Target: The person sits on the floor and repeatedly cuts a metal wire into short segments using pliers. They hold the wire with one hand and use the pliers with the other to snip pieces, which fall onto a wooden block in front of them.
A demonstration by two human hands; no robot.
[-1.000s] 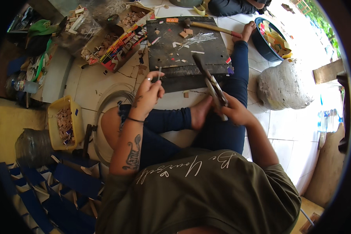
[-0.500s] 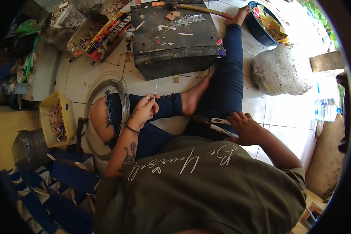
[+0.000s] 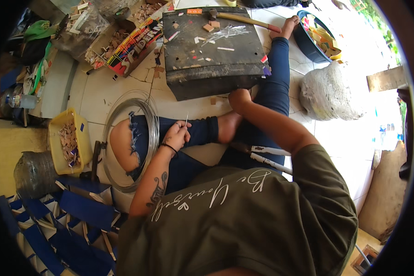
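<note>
My left hand [image 3: 179, 133] is closed over my bent knee's lower leg, with a short, thin wire [image 3: 186, 118] sticking up from its fingers. A coil of wire [image 3: 152, 131] hangs around that knee beside my left wrist. My right hand [image 3: 240, 99] is by the near side of the black block [image 3: 211, 83], above my left foot; its fingers are turned away and hidden. Pliers [image 3: 267, 151] with worn white handles lie on my right thigh, under my right forearm. Several cut wire pieces [image 3: 229, 32] are scattered on top of the block.
A hammer [image 3: 244, 19] rests across the block's far edge. At the left stand a yellow bin [image 3: 55, 138] of small wooden chips and several blue folded pieces [image 3: 87, 207]. A dark basin [image 3: 303, 41] and a wrapped bundle [image 3: 326, 92] stand at the right.
My right hand has left the pliers on my thigh and reached forward to the block's near side. My left hand keeps its wire, shifted slightly in view.
</note>
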